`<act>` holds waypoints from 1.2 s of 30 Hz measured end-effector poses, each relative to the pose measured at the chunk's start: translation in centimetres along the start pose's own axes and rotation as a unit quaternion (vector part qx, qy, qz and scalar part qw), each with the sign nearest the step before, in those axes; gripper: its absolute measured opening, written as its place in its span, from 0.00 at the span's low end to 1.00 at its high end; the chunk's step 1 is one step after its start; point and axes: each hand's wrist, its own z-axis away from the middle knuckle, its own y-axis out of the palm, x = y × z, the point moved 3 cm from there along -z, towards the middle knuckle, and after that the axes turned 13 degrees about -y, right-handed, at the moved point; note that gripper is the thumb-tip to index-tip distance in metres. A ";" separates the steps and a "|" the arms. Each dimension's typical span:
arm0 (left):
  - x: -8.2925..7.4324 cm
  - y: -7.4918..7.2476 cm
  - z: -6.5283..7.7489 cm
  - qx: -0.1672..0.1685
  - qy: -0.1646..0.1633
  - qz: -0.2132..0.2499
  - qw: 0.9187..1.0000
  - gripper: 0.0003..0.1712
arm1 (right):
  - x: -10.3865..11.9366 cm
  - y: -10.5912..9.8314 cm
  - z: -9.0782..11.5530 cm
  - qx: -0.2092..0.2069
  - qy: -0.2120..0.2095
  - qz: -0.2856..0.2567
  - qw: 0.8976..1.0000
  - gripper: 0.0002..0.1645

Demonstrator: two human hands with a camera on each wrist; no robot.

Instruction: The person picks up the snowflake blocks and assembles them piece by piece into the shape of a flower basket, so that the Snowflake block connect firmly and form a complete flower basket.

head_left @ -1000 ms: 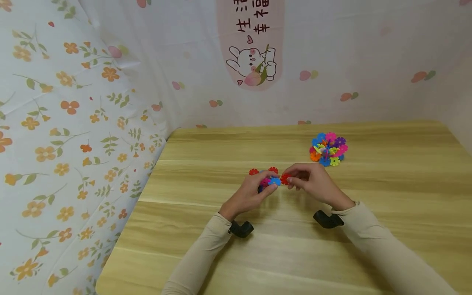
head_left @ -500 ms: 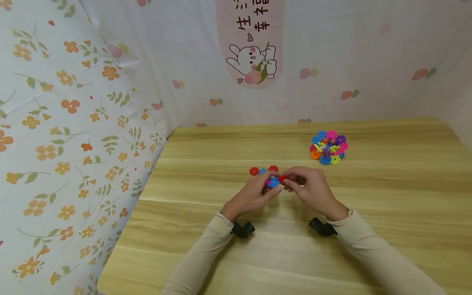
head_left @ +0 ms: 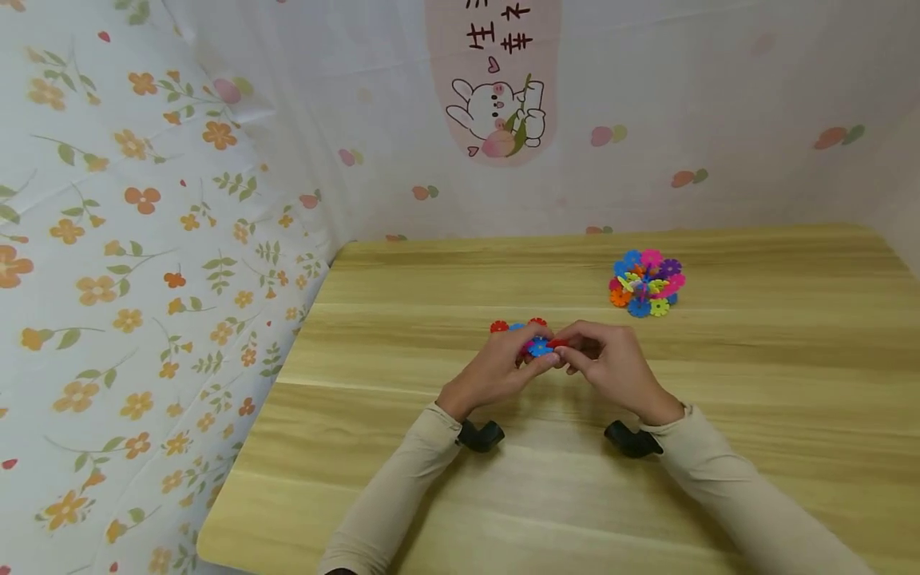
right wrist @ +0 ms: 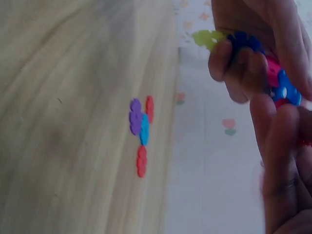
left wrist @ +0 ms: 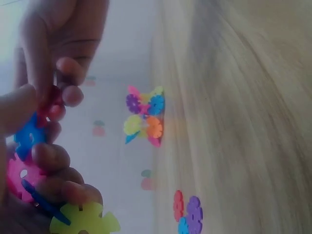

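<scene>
Closely together, the left hand [head_left: 492,369] grips a chain of flower discs [head_left: 539,346] while the right hand [head_left: 614,366] pinches a red disc [head_left: 557,343] at its blue end; loose discs [right wrist: 144,129] lie just beyond the grip, a flower cluster [head_left: 647,284] farther right.

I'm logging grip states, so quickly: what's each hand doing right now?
Left hand: closed, holding a cluster of joined flower pieces.
Right hand: closed, pinching a red flower piece between thumb and fingers.
</scene>
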 end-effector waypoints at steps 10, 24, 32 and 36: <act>0.6 -0.1 0.1 -0.003 -0.010 -0.003 1.000 0.17 | -0.4 -0.7 0.4 0.009 0.010 0.018 1.000 0.05; 1.3 -1.0 0.8 -0.007 -0.045 -0.003 0.999 0.14 | -0.2 -2.7 0.5 -0.100 0.009 0.009 0.995 0.09; 0.8 -0.7 0.6 -0.019 0.002 -0.034 0.999 0.18 | -1.1 -1.4 1.0 -0.026 0.199 -0.301 0.932 0.15; 0.4 -0.5 0.5 -0.031 0.009 -0.039 0.999 0.18 | -1.3 -0.8 1.3 -0.040 0.206 -0.356 0.911 0.15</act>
